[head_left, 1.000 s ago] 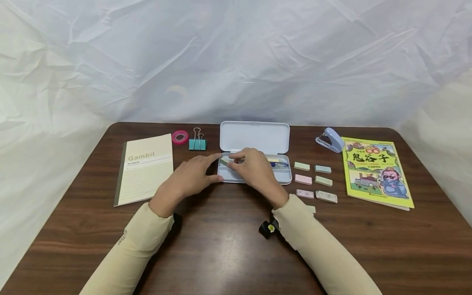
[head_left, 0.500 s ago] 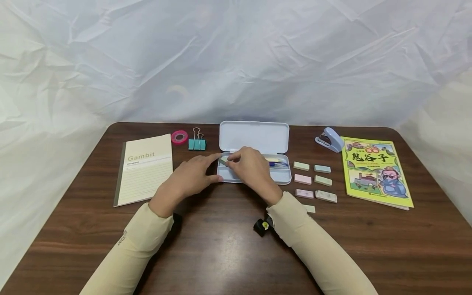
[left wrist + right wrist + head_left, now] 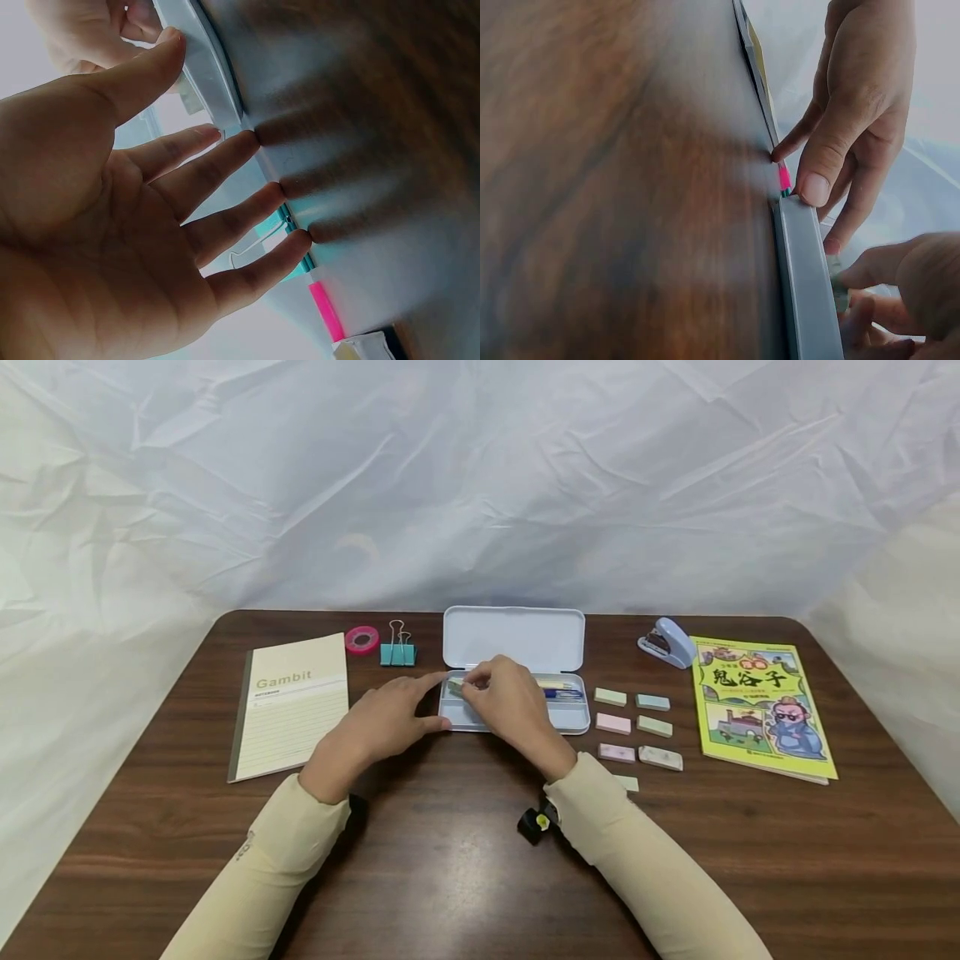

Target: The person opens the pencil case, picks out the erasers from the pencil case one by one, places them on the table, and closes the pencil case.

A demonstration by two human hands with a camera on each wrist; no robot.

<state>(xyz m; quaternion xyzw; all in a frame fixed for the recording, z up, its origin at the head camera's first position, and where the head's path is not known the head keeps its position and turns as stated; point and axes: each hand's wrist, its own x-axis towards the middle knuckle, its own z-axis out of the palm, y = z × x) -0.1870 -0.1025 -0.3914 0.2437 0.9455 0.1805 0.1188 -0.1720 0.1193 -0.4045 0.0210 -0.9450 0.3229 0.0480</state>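
An open white pencil case [image 3: 570,717] sits in the middle of the table, its lid [image 3: 513,639] raised at the back. My right hand [image 3: 512,700] reaches into its left part and pinches a small green eraser [image 3: 454,688] between thumb and fingers; the eraser shows as a green edge [image 3: 841,297] in the right wrist view. My left hand [image 3: 384,718] lies at the case's left end, fingers spread and fairly straight, thumb at the front corner and index finger at the back corner. Pens [image 3: 562,695] lie in the back compartment, partly hidden by my right hand.
Right of the case, several pastel erasers [image 3: 613,723] lie in two columns, one partly behind my sleeve. Farther right are a blue stapler [image 3: 667,643] and a yellow comic book [image 3: 761,710]. To the left are a notebook [image 3: 300,718], pink tape [image 3: 362,640] and a teal binder clip [image 3: 397,654].
My right hand has moved slightly left and back with the green eraser, bringing it toward the case's back left corner. My left hand has stayed at the case's end.
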